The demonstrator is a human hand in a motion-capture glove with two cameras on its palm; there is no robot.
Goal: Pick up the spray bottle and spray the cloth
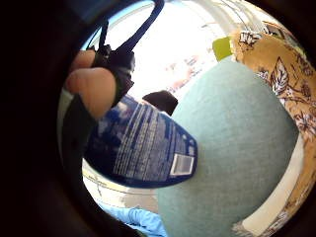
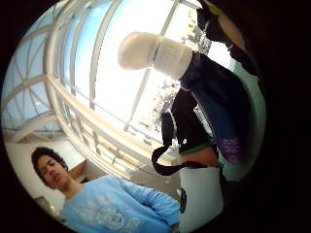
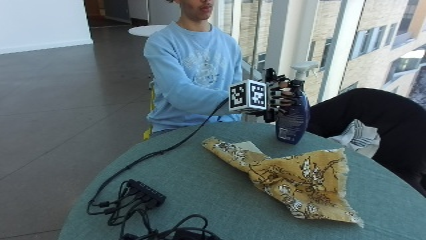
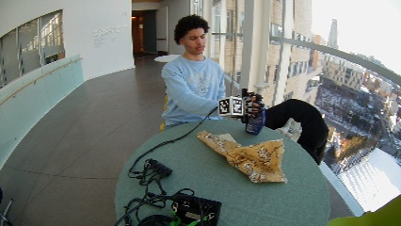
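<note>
The gloved right hand (image 3: 278, 95) is wrapped around the dark blue plastic spray bottle with a white trigger head (image 3: 293, 117), holding it upright just above the far edge of the round grey-green table (image 3: 200, 200). The crumpled yellow floral-print cloth (image 3: 286, 177) lies on the table nearby, apart from the bottle.

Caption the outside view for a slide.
Gloved right hand grips the blue spray bottle above the table, beside the yellow cloth.
</note>
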